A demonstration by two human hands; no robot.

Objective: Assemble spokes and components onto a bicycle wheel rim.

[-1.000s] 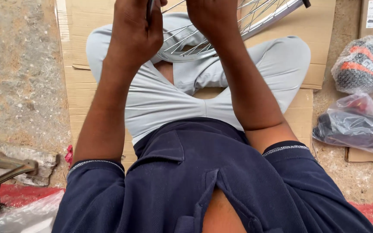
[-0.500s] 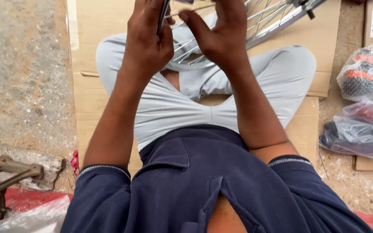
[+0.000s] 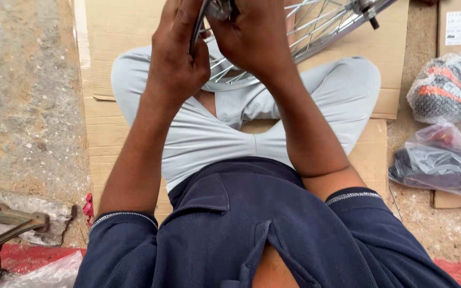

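Both your hands grip a spoked bicycle wheel (image 3: 316,32) raised over your crossed legs: your left hand (image 3: 180,58) is curled tight on a thin dark tool at the rim, your right hand (image 3: 254,37) wrapped around the rim beside it. Flattened cardboard (image 3: 118,58) lies beneath you; plastic-wrapped parts (image 3: 444,160) sit well apart, rightward.

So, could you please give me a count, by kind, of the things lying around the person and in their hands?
Spoked wheels, held by the left hand and right hand: 1
Plastic-wrapped bundles, one striped, one dark: 2
Cardboard sheets under the person: 1
Metal frames at lower left: 1
Total: 5
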